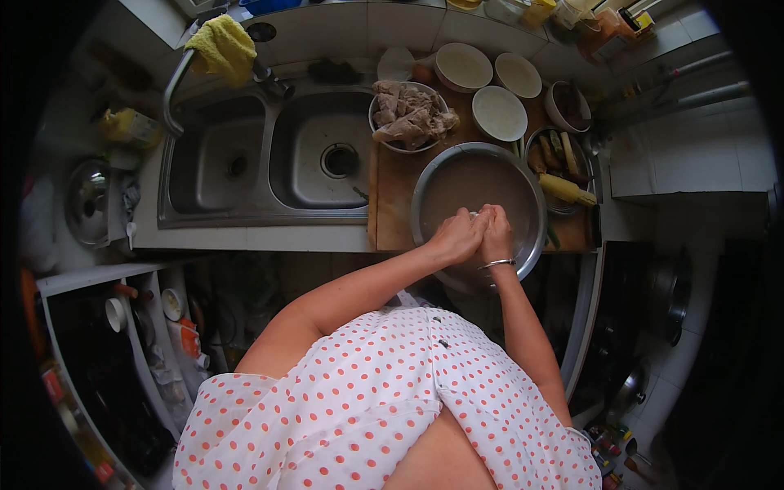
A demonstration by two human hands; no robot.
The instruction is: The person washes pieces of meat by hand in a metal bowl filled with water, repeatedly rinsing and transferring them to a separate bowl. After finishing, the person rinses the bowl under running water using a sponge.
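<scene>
A large stainless steel basin holds cloudy brownish water and stands on a wooden board at the counter's front. Over the water, my left hand and my right hand are pressed together with curled fingers. A small pale item peeks out between them; most of it is hidden, so its kind is unclear. A metal bracelet circles my right wrist. Just behind the basin, a white bowl is heaped with chunks of cooked meat.
Left of the wooden board lies a double-bowl steel sink, a yellow cloth over its faucet. White bowls stand behind the basin. At right, a dish holds brown and green pieces, with a yellow corn cob at its front.
</scene>
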